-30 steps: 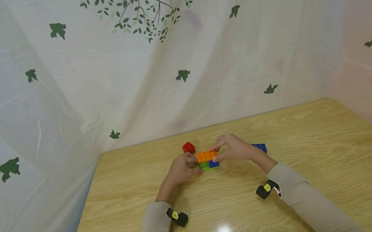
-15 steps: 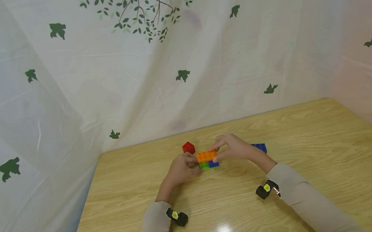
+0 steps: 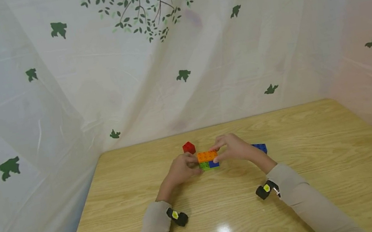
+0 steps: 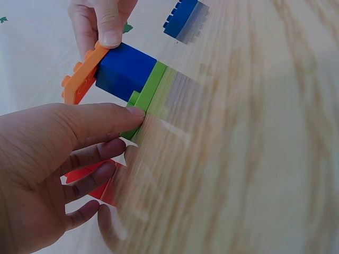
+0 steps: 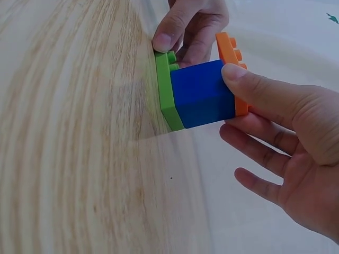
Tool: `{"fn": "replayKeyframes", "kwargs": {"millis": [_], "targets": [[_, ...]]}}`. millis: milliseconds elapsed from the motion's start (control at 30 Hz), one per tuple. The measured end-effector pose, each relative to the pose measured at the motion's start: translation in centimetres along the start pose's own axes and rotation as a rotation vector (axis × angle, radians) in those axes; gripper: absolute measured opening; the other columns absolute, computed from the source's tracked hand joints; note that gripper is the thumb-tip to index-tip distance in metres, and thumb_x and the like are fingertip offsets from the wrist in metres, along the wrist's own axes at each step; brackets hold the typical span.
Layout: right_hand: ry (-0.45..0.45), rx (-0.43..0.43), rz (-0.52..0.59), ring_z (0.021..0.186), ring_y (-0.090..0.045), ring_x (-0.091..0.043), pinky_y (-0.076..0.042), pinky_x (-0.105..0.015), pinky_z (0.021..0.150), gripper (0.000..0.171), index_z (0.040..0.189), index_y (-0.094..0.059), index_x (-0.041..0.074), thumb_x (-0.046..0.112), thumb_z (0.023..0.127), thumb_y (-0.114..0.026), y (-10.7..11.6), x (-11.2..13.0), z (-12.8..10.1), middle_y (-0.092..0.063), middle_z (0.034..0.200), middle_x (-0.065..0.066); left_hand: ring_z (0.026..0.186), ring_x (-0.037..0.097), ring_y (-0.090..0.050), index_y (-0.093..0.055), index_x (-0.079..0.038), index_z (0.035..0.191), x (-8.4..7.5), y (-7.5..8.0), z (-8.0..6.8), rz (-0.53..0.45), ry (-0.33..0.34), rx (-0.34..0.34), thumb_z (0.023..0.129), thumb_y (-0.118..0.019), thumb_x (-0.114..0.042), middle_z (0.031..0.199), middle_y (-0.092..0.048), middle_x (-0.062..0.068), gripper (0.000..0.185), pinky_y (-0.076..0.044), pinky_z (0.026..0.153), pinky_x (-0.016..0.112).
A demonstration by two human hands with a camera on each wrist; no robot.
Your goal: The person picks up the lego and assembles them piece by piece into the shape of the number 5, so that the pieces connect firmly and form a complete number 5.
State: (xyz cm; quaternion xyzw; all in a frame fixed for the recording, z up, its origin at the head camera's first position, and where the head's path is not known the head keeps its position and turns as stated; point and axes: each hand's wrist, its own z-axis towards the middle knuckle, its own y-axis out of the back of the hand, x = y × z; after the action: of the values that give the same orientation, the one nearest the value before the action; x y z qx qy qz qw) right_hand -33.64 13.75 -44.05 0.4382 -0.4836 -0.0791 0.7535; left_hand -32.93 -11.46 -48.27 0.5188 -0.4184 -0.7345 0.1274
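A wooden table [image 3: 297,196] backed by leaf-print curtain. Both hands pinch a three-layer block stack [image 3: 208,160] at its centre: left hand [image 3: 180,170] at 9 o'clock, right hand [image 3: 235,148] at 3. A red block [image 3: 188,147] at 11 o'clock and a blue block [image 3: 260,147] at 3 remain unattached

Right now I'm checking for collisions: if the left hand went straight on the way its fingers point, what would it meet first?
The left hand points rightward at the brick stack it already touches; its thumb is on the green plate. Beyond that, likely the right hand, though depth is unclear.
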Motion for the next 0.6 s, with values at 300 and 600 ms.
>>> {"fn": "replayKeyframes", "kwargs": {"millis": [300, 600], "targets": [[0.007, 0.004, 0.035, 0.092, -0.065, -0.027, -0.049, -0.026, 0.071, 0.039, 0.118, -0.077, 0.005, 0.024, 0.084, -0.084, -0.04, -0.42, 0.04, -0.071, 0.097, -0.006, 0.103, 0.024, -0.064, -0.079, -0.005, 0.112, 0.02, 0.02, -0.04, 0.006, 0.001, 0.002, 0.082, -0.084, -0.016, 0.11, -0.07, 0.007, 0.032, -0.053, 0.093, 0.044], [0.007, 0.013, 0.037, 0.087, -0.061, -0.023, -0.044, -0.025, 0.069, 0.039, 0.119, -0.075, 0.001, 0.021, 0.086, -0.083, -0.02, -0.11, -0.02, -0.067, 0.093, -0.009, 0.101, 0.023, -0.064, -0.079, -0.006, 0.11, -0.1, -0.01, -0.05, 0.004, 0.013, 0.002, 0.082, -0.085, -0.016, 0.108, -0.069, 0.006, 0.031, -0.053, 0.093, 0.044]]}}
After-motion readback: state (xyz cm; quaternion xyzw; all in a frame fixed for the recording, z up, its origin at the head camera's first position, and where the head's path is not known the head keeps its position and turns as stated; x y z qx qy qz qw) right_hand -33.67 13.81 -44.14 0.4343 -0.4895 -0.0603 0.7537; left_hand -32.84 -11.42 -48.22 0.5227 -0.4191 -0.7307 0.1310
